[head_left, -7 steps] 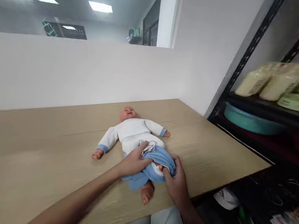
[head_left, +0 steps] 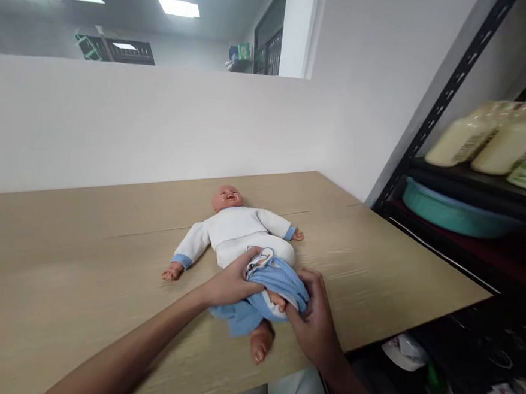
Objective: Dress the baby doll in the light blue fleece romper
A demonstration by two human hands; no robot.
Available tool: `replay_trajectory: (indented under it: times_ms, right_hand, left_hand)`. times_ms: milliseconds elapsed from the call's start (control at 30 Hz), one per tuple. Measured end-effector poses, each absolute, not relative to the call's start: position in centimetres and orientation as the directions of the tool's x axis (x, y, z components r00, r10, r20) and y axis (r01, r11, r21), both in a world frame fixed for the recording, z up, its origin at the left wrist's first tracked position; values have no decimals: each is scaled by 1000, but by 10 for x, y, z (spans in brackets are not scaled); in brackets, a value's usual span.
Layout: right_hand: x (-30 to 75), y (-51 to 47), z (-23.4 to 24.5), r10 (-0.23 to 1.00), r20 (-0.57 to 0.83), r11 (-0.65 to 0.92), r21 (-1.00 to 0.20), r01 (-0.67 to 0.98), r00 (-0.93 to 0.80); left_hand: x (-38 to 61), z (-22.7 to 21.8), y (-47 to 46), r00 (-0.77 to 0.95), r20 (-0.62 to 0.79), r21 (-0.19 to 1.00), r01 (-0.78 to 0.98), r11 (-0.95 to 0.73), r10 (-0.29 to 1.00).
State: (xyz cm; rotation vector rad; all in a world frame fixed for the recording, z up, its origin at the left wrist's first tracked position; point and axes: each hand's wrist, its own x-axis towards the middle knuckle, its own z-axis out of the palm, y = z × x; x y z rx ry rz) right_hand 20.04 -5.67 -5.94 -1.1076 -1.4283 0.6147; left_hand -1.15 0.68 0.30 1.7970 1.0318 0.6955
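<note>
Left hand (head_left: 235, 283) and right hand (head_left: 314, 322) both grip the blue garment (head_left: 280, 278), apparently working it around the doll's foot (head_left: 277, 300), which next needs guiding clear.

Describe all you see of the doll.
The doll lies on its back on the table, head toward the wall, arms spread. Its head, hands and feet look like smooth plastic. It wears a white top with blue cuffs; white cloth covers its hips. Blue pants are bunched over its lower legs, held in the left grip and right grip. One bare foot sticks out below; the other foot shows in an opening, close to the right grip.
</note>
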Motion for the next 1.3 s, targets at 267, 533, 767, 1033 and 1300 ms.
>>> replay_trajectory:
  times_ms: [267, 533, 767, 1033, 1300]
  right_hand:
    - [220, -43, -68, 909, 413, 394, -896, 203, 60]
    - [252, 15, -35, 871, -48, -83, -995, -50, -489]
    - [268, 60, -10, 704, -48, -64, -998, 5, -708]
    - [225, 96, -16, 895, 198, 281, -946, 162, -400]
    - [229, 98, 22, 615, -54, 352, -874, 335, -786]
  left_hand:
    - [-12, 9, 8, 623, 67, 949, 202, -243, 780]
    - [-8, 18, 11, 689, 63, 964, 145, -223, 722]
    - [-20, 29, 9, 459, 135, 859, 388, -335, 878]
    - [-82, 24, 0, 328, 12, 742, 630, -228, 945]
    - [-105, -4, -5, 301, -12, 909, 400, -115, 954]
